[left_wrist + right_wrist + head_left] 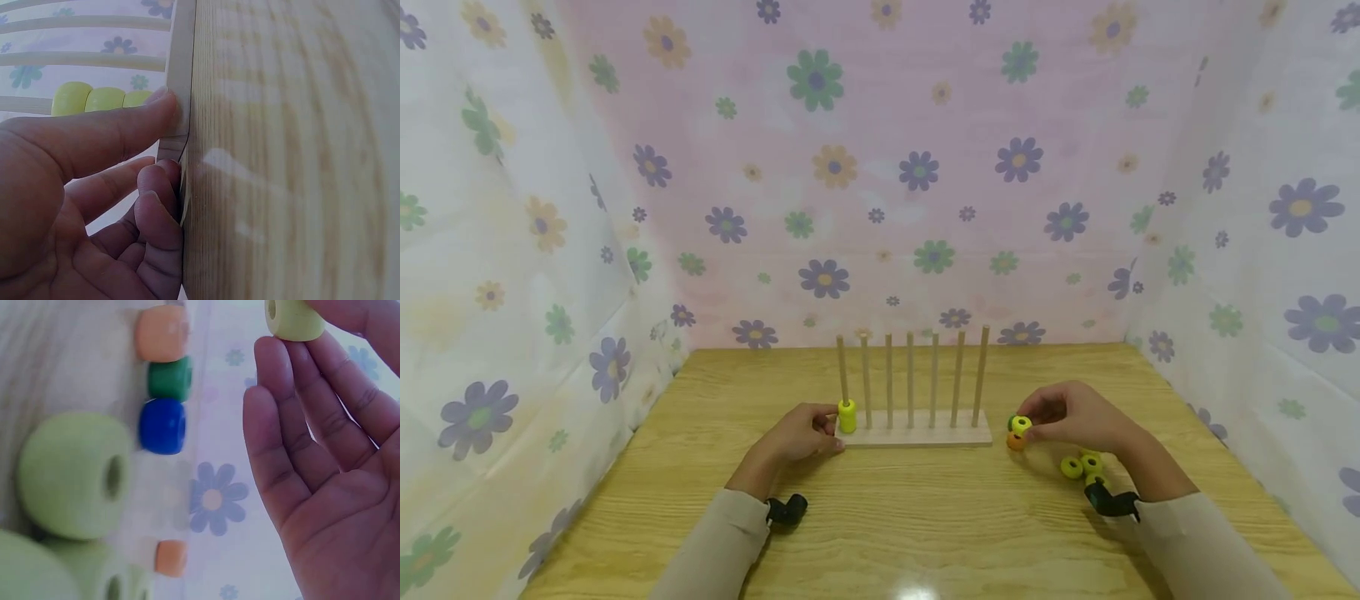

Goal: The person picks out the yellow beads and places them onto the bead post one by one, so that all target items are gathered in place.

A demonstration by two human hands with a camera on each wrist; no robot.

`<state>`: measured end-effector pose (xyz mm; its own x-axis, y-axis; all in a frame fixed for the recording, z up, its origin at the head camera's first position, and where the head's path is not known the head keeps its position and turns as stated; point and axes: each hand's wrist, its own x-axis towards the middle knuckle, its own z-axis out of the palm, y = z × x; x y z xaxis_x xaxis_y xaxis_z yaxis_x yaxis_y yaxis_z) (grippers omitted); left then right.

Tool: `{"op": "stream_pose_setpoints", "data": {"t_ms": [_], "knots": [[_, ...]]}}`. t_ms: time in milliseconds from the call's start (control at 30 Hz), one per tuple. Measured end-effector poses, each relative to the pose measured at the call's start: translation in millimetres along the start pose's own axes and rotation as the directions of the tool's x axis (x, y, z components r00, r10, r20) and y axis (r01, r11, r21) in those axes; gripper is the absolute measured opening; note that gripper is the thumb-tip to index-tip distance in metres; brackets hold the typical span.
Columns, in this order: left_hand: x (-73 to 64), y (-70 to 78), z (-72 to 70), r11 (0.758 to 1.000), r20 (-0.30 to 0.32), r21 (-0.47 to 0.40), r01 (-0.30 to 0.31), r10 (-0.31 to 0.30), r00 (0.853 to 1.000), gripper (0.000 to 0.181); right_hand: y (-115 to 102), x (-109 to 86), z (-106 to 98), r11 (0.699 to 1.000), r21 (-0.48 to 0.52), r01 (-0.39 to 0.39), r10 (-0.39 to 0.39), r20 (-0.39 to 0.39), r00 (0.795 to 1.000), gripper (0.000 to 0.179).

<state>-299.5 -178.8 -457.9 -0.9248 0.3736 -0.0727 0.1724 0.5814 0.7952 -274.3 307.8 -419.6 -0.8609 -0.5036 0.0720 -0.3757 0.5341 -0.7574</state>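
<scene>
A wooden peg stand point(917, 433) with several upright dowels rests on the table. Yellow beads point(847, 416) are stacked on its leftmost dowel; the left wrist view shows three beads point(104, 99) there. My left hand point(797, 433) grips the left end of the stand's base point(181, 62), thumb on the base and other fingers curled by its end. To the right of the stand, my right hand point(1078, 417) pinches a yellow bead point(294, 320) between thumb and fingers. An orange bead point(1017, 442) and a partly hidden green bead point(1011, 422) appear close to that bead.
Loose yellow beads point(1072, 467) lie on the table point(917, 517) beneath my right wrist. In the right wrist view, a blue bead point(162, 426), a green bead point(170, 379) and orange beads point(162, 334) lie farther off. Flowered cloth point(917, 167) stands behind and at both sides.
</scene>
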Motion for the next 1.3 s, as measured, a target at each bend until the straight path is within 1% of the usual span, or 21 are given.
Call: {"op": "stream_pose_setpoints", "data": {"t_ms": [67,200,267,433,600,733,833,1000,1300], "knots": [[0.4,-0.1,-0.1,1.000,0.002,-0.004,0.000,0.000,1.000,0.072,-4.0,2.4,-1.0,1.000,-0.017,0.004,-0.005,-0.012,1.000,0.024],[0.7,-1.1,0.2,1.000,0.006,-0.013,0.000,0.000,1.000,0.073,-13.1,9.2,-1.8,1.000,-0.017,0.008,-0.009,-0.022,1.000,0.026],[1.1,-1.6,0.4,1.000,0.007,-0.012,-0.005,0.005,1.000,0.073,-17.6,12.0,-1.8,1.000,-0.001,0.007,-0.007,-0.022,1.000,0.026],[2.9,-4.3,1.1,1.000,0.006,-0.005,-0.013,0.013,1.000,0.073,-28.0,15.9,-2.4,1.000,0.010,-0.001,0.001,-0.023,1.000,0.027],[2.8,-4.3,1.1,1.000,0.009,-0.006,-0.008,0.008,1.000,0.073,-37.1,19.5,-3.5,1.000,-0.003,0.015,-0.015,-0.035,0.999,0.027],[1.4,-2.4,0.8,1.000,0.010,-0.010,-0.002,0.002,1.000,0.074,-42.4,23.2,-3.9,1.000,-0.007,0.017,-0.017,-0.048,0.999,0.029],[0.8,-1.7,0.6,1.000,0.007,-0.006,0.002,-0.002,1.000,0.073,-44.2,25.8,-3.6,1.000,0.008,0.018,-0.018,-0.061,0.998,0.029],[0.2,-2.3,0.6,1.000,0.007,-0.002,0.000,0.000,1.000,0.073,-47.3,29.3,-2.0,0.999,0.012,0.037,-0.036,-0.078,0.996,0.027],[0.9,-1.8,-0.2,1.000,0.009,0.001,-0.009,0.009,1.000,0.074,-62.8,34.4,1.0,0.999,-0.007,0.052,-0.053,-0.096,0.994,0.028]]}}
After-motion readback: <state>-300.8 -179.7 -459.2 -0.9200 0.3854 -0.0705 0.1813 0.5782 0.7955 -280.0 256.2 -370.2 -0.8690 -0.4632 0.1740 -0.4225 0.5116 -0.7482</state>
